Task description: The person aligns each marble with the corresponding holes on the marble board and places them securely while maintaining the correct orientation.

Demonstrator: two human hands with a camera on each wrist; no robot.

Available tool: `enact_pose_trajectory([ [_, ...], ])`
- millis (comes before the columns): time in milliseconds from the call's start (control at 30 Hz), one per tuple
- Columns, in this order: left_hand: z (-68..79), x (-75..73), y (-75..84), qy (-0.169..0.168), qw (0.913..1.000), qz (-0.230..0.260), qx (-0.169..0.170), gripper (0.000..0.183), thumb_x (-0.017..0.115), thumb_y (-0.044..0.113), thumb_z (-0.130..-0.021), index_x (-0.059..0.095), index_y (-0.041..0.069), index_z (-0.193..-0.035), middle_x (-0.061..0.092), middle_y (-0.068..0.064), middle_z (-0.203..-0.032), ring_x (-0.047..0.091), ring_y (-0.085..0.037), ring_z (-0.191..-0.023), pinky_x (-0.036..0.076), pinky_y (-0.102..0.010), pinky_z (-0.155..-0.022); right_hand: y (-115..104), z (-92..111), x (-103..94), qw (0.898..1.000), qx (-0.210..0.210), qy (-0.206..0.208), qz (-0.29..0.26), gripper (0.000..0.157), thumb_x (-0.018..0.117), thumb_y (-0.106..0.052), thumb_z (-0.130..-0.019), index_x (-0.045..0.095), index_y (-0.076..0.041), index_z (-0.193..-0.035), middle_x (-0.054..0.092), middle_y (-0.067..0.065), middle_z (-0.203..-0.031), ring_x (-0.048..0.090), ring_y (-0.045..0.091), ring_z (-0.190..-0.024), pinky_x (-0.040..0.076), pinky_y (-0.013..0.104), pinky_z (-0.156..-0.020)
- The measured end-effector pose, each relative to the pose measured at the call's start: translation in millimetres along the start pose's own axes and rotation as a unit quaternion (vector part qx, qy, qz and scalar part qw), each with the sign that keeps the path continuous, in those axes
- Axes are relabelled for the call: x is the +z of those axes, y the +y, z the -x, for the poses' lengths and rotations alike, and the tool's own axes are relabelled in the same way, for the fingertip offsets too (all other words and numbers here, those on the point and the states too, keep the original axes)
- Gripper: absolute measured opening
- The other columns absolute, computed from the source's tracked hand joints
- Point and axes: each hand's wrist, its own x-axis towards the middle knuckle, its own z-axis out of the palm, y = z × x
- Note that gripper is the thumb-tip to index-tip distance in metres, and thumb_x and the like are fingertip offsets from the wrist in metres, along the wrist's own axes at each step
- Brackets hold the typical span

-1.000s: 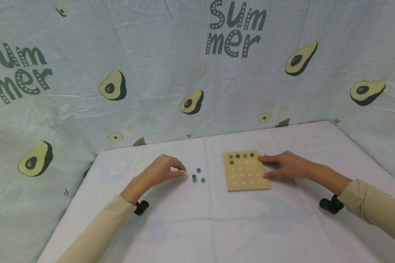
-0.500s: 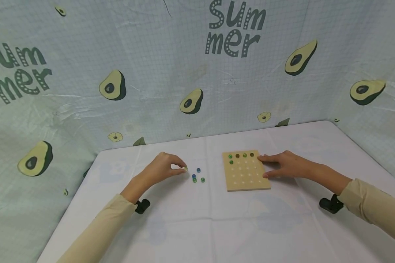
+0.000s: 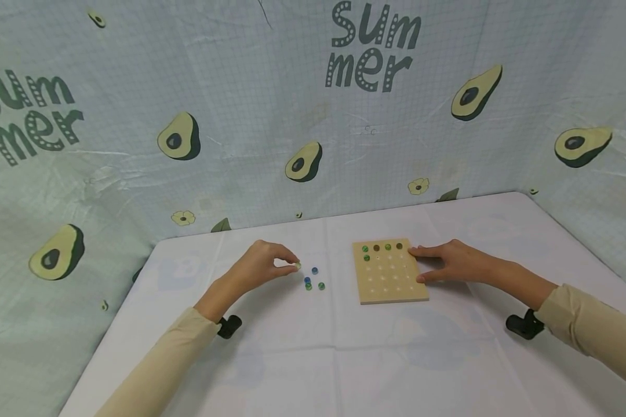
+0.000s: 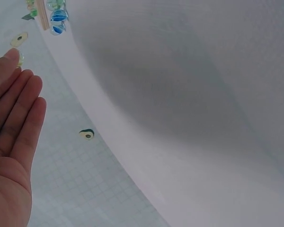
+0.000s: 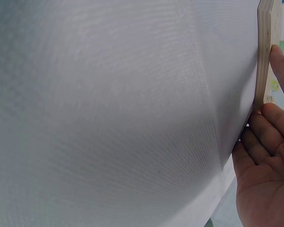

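My left hand (image 3: 261, 265) pinches a pale yellow-green marble (image 3: 298, 266) between thumb and fingertips, a little above the table. In the left wrist view this marble (image 4: 21, 59) peeks out behind the thumb, mostly hidden. Close to the fingertips lie several loose marbles, among them a blue marble (image 3: 315, 270) and a green marble (image 3: 321, 286). My right hand (image 3: 456, 263) touches the right side of a square wooden board (image 3: 391, 296) with shallow holes. Its thumb lies on the board's edge (image 5: 263, 56), fingers extended along the corner. Several green and brownish marbles sit in the far row, plus one green marble (image 3: 367, 258) behind it at left.
A white cloth covers the table (image 3: 302, 370). Behind it hangs a pale curtain (image 3: 250, 87) printed with avocados and lettering. Dark wrist cameras are strapped on both wrists, over or beside beige sleeves (image 3: 594, 324).
My left hand, with the marble pinched in it, has risen slightly and shifted a little to the right. The right hand, the board and the loose marbles stay put.
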Motion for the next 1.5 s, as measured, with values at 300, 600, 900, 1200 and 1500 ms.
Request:
enact_pose_trajectory([
  [300,-2.9,1.6,2.3,0.009,0.9999,0.007,0.006,0.015,0.081,0.013,-0.088,0.081,0.005,-0.101,0.079,-0.004,-0.097,0.074,-0.02,-0.093,0.059,-0.043,-0.084,-0.6,0.0,0.0,1.0,0.001,0.001,-0.003,0.08,0.072,-0.062,-0.086,0.056,-0.014,-0.147,0.052,0.017,-0.148,0.049,0.042,-0.135,0.046,0.058,-0.102],
  [600,-6.4,4.1,4.7,0.011,0.9999,0.003,0.009,0.014,0.081,0.013,-0.088,0.08,0.006,-0.101,0.078,-0.003,-0.097,0.074,-0.018,-0.093,0.059,-0.042,-0.085,-0.5,-1.2,-1.0,1.0,-0.004,0.004,0.003,0.08,0.071,-0.062,-0.086,0.055,-0.014,-0.147,0.053,0.017,-0.147,0.05,0.042,-0.134,0.047,0.057,-0.102],
  [900,-12.5,6.0,10.9,0.018,0.9995,0.011,0.023,0.015,0.081,0.013,-0.088,0.08,0.006,-0.102,0.078,-0.003,-0.098,0.074,-0.018,-0.094,0.059,-0.042,-0.084,0.2,-2.3,-1.2,1.0,0.0,0.004,0.003,0.08,0.072,-0.062,-0.085,0.056,-0.014,-0.147,0.052,0.017,-0.147,0.05,0.042,-0.135,0.047,0.057,-0.102],
  [1200,-21.9,8.3,16.2,0.014,0.9997,0.014,0.016,0.015,0.08,0.014,-0.089,0.08,0.006,-0.102,0.078,-0.002,-0.098,0.074,-0.017,-0.095,0.059,-0.042,-0.086,1.0,-2.5,-1.5,1.0,-0.002,0.01,0.004,0.08,0.072,-0.062,-0.085,0.056,-0.014,-0.146,0.053,0.017,-0.147,0.051,0.042,-0.134,0.047,0.057,-0.102],
  [1500,-28.7,13.5,24.3,0.011,0.9994,0.008,0.033,0.016,0.079,0.015,-0.09,0.08,0.005,-0.103,0.078,-0.003,-0.098,0.074,-0.018,-0.095,0.059,-0.041,-0.086,0.9,-0.4,1.0,1.0,0.012,0.0,-0.008,0.081,0.073,-0.062,-0.085,0.055,-0.013,-0.147,0.052,0.018,-0.148,0.048,0.042,-0.136,0.046,0.058,-0.104],
])
